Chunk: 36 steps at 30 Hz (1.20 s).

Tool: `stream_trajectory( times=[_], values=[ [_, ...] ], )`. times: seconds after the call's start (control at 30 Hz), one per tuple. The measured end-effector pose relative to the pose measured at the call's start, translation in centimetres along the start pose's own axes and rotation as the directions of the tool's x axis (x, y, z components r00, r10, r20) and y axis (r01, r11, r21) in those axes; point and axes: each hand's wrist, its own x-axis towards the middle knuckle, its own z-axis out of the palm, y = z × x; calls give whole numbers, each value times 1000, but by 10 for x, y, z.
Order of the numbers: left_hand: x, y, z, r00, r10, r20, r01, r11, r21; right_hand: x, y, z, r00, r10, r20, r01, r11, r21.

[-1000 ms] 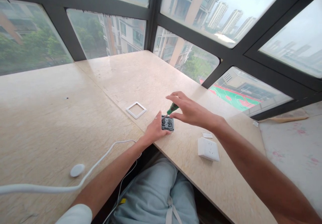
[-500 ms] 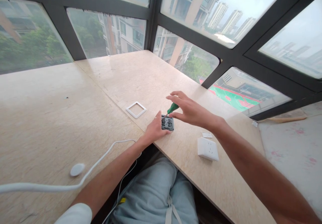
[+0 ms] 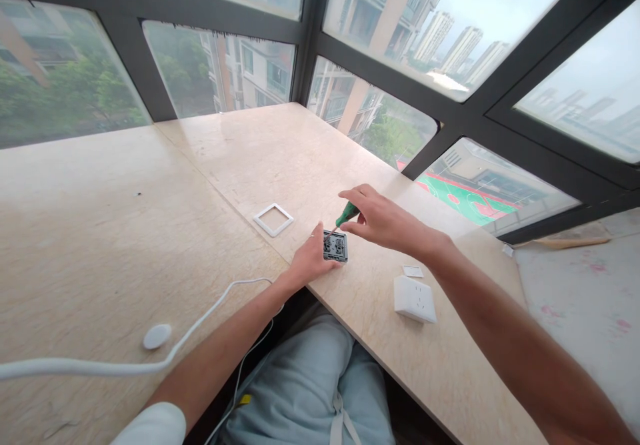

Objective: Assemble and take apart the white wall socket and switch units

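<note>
My left hand [image 3: 311, 258] grips the left side of a dark grey switch module [image 3: 338, 247] on the stone ledge, thumb at its near edge and fingers along the far side. In my right hand [image 3: 370, 215] is a screwdriver [image 3: 347, 215] with a green handle, held between thumb and fingers. Its shaft slants down to the left, and the tip reaches the module's upper left part, close to my left fingers. Whether the tip sits in a screw is too small to tell. A white square frame [image 3: 258, 219] lies just beyond my left hand.
A white wall socket [image 3: 415, 298] and a small white plate [image 3: 413, 271] lie at the right, under my right forearm's inner side. A white cable [image 3: 200, 318] runs across the left, past a round white disc [image 3: 157, 336]. Dark-framed windows border the ledge [image 3: 235, 151].
The fingers of my right hand have curled in more around the screwdriver handle. The whole view has shifted slightly; my left hand still grips the module.
</note>
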Motion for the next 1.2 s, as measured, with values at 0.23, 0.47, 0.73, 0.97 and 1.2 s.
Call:
stream_trajectory(
  times=[0.23, 0.47, 0.73, 0.97, 1.2],
  values=[
    [1, -3, 3, 1000, -4, -10, 4, 1000, -1, 4, -1, 4, 981, 190, -40, -193, 975, -108],
    [1, -1, 2, 1000, 8, -7, -8, 1000, -13, 0, 4, 6, 996, -67, -56, 68, 997, 27],
    [1, 0, 1, 1000, -4, 2, 4, 1000, -10, 1, -1, 6, 985, 165, -41, -170, 968, -183],
    [0, -1, 1, 1000, 23, -8, -23, 1000, -6, -2, -3, 10, 995, -23, -92, 22, 1000, -10],
    [0, 0, 1, 1000, -2, 5, 2, 1000, 23, -1, -9, 1, 985, 174, -22, -175, 963, -203]
  ],
)
